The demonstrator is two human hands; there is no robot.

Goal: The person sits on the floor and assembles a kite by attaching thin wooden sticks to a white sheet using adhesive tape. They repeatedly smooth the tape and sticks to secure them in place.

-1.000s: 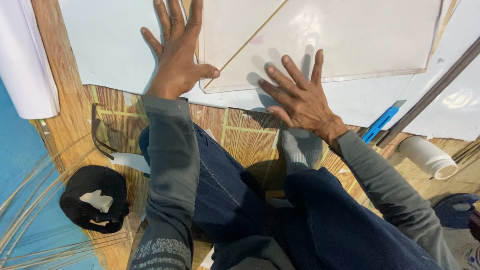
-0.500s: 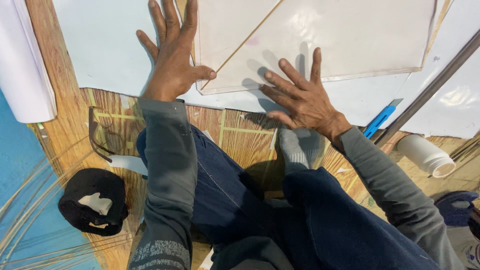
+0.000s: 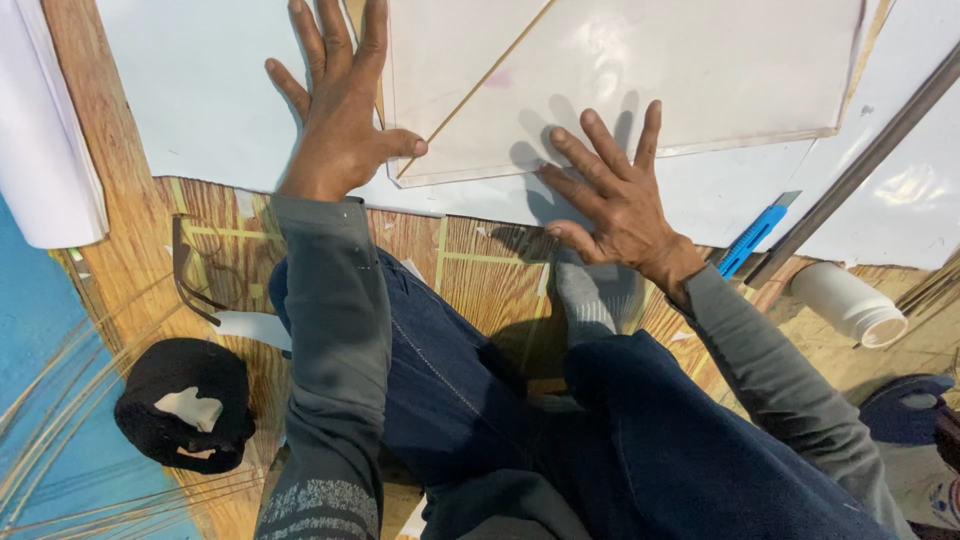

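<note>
On floor, head view:
left hand (image 3: 340,120): flat, fingers spread, palm down on the pale blue sheet (image 3: 200,90); thumb tip touches the edge of the translucent sheet (image 3: 650,80).
right hand (image 3: 615,195): flat, fingers splayed, pressing on the lower edge of the translucent sheet, heel over the blue sheet's border.
translucent sheet: lies on top of the blue sheet, upper centre to right; thin stick (image 3: 480,85) runs diagonally under or on it, cannot tell which.
blue cutter (image 3: 755,235): just right of right wrist, on the blue sheet's edge, not touched.
dark rod (image 3: 870,160): diagonal, just beside the cutter.
white tube (image 3: 848,303): on its side, lower right, open end facing right.
paper roll (image 3: 45,140): far left, well apart from both hands.
black bundle (image 3: 185,405): lower left on wood-grain floor (image 3: 130,250), white patch on it.
thin sticks (image 3: 50,440): curved, lower left over the blue mat (image 3: 30,330).
legs: dark jeans, grey sock under right wrist.
</note>
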